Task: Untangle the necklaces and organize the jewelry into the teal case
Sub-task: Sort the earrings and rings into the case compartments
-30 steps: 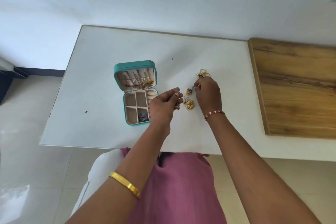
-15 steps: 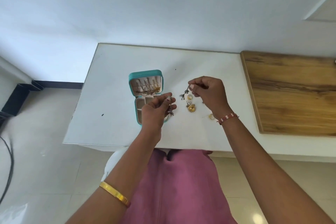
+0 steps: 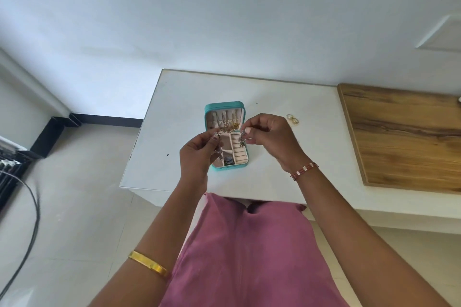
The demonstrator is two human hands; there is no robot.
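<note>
both hands, left hand (image 3: 197, 157) and right hand (image 3: 270, 139), pinch small dangling earrings (image 3: 241, 138), hiding part of teal case (image 3: 224, 109)

Both hands are up over the open teal case (image 3: 224, 107) on the white table (image 3: 174, 97). The left hand (image 3: 197, 157) pinches a small silvery dangling piece (image 3: 216, 135), the right hand (image 3: 272, 139) pinches another (image 3: 242, 138). Two gold rings (image 3: 292, 119) lie on the table to the right, well apart from the case.

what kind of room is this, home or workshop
Probably a room in a home, not a workshop: a plain white table against a bare white wall, a tiled floor, and a wooden top beside it. No tools show, only a teal case.
</note>
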